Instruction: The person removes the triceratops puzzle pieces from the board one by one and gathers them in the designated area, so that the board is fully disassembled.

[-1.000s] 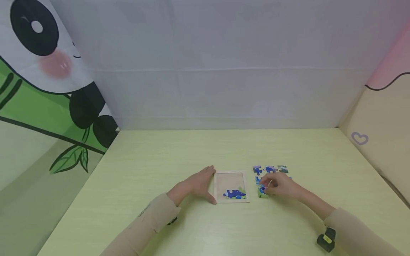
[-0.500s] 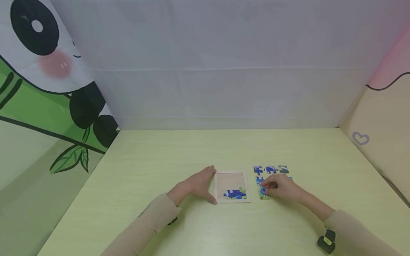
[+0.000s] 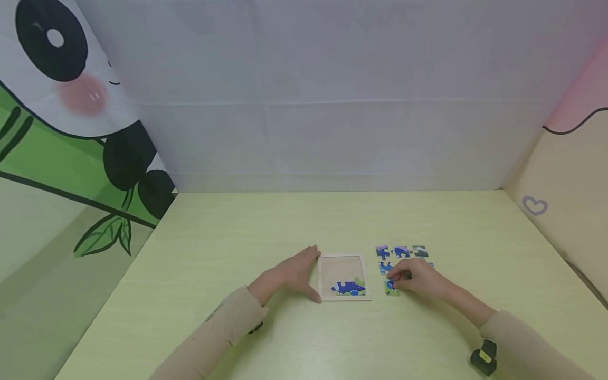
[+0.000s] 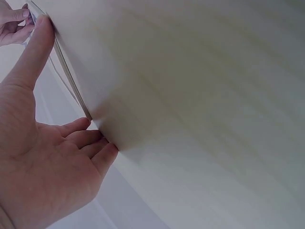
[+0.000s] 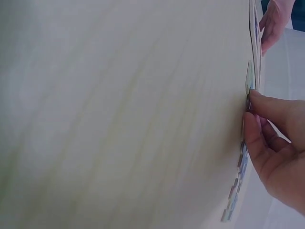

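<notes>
In the head view my left hand (image 3: 295, 273) spreads along the left side of a shallow wooden puzzle frame (image 3: 367, 274), thumb at the near corner and fingertips at the far one. Joined blue dinosaur pieces (image 3: 349, 288) lie in the frame's lower right; bare wood shows above them. To the right, my right hand (image 3: 420, 277) pinches a green-and-blue jigsaw piece (image 3: 391, 291) low over the table, its upper part hidden by the fingers. The right wrist view shows thumb and forefinger (image 5: 255, 131) at that piece's edge.
Several loose jigsaw pieces lie beyond the right hand, among them a purple-blue one (image 3: 382, 252), a blue one (image 3: 401, 252) and a green one (image 3: 420, 250). The pale table (image 3: 266, 227) meets a white back wall (image 3: 332, 137).
The right hand and its jigsaw piece have shifted very slightly right and nearer over the second, with the fingertips staying at the piece. The left hand and frame look unchanged.
</notes>
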`<state>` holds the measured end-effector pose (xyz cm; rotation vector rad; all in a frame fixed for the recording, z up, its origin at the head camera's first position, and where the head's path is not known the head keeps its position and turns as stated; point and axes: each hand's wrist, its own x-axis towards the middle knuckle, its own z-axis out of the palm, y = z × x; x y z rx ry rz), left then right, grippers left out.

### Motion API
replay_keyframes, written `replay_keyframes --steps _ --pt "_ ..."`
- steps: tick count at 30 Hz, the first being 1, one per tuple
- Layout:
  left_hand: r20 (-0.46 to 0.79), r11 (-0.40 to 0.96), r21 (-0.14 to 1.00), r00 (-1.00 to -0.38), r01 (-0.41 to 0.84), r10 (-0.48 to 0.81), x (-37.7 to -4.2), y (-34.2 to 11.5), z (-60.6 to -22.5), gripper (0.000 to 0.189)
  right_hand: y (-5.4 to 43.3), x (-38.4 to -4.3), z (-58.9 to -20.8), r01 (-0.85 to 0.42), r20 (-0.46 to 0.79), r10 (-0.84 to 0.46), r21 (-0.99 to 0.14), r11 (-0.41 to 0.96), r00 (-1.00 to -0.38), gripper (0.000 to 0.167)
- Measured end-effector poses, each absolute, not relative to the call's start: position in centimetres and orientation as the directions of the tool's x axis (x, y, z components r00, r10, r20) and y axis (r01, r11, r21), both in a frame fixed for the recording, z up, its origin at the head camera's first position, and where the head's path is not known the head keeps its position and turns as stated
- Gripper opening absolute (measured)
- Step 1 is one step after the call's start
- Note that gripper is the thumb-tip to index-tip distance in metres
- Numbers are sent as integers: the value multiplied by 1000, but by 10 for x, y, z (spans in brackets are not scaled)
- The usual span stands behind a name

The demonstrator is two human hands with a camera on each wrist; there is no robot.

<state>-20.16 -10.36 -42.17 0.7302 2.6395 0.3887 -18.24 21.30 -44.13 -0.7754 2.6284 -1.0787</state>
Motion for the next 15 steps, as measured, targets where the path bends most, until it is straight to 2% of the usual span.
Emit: replay_keyframes --steps 15 --pt "-271 816 367 -788 446 552 -202 -104 -422 112 205 -185 -428 -434 23 -561 -660 613 -827 14"
